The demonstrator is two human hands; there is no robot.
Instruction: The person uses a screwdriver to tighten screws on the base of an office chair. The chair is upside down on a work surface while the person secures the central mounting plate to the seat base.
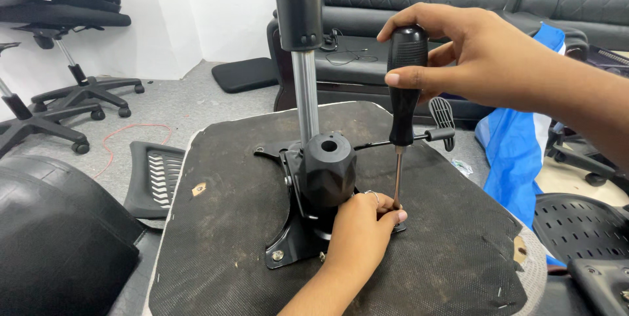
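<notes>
Right hand (481, 60) clamped on black-handled screwdriver (403, 103) held upright, left hand (360, 227) pinching its metal tip at black steel chair mechanism plate (295, 241).

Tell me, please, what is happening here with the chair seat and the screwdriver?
A person has an upturned office chair seat lying underside up, with its black metal mechanism plate and gas cylinder standing upright. The right hand grips the black handle of a screwdriver held vertically, its tip down at the plate's right edge. The left hand steadies the shaft near the tip, against the plate. Other chair parts lie about on the floor.
</notes>
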